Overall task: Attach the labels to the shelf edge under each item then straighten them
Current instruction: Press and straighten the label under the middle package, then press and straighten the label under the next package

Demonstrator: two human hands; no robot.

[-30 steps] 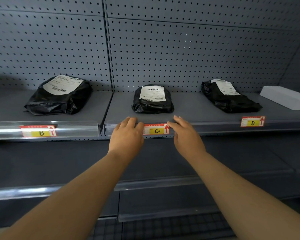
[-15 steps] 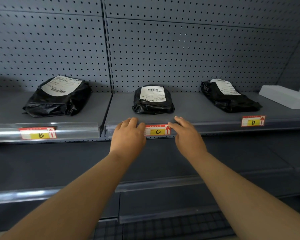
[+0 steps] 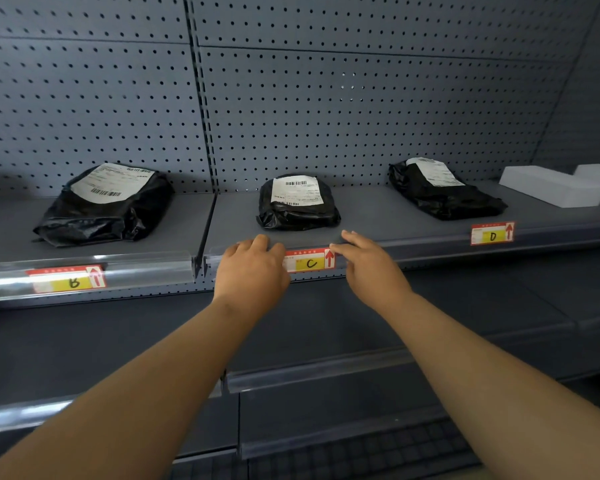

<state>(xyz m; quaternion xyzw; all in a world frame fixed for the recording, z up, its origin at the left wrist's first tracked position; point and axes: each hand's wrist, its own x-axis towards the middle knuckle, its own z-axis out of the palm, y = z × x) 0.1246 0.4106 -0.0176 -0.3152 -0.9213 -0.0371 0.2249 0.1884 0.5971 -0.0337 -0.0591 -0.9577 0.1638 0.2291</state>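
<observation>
Label C (image 3: pixel 309 260) in the shelf edge (image 3: pixel 413 244) strip, flanked by left hand (image 3: pixel 252 271) and right hand (image 3: pixel 369 268) (fingers relaxed, fingertips on the strip, gripping nothing), under the middle black parcel (image 3: pixel 297 204).

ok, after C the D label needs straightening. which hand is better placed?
Right, probably. The right hand sits at the C label's right end, on the side nearer the D label; the left hand is at C's left end and would have to cross over.
</observation>
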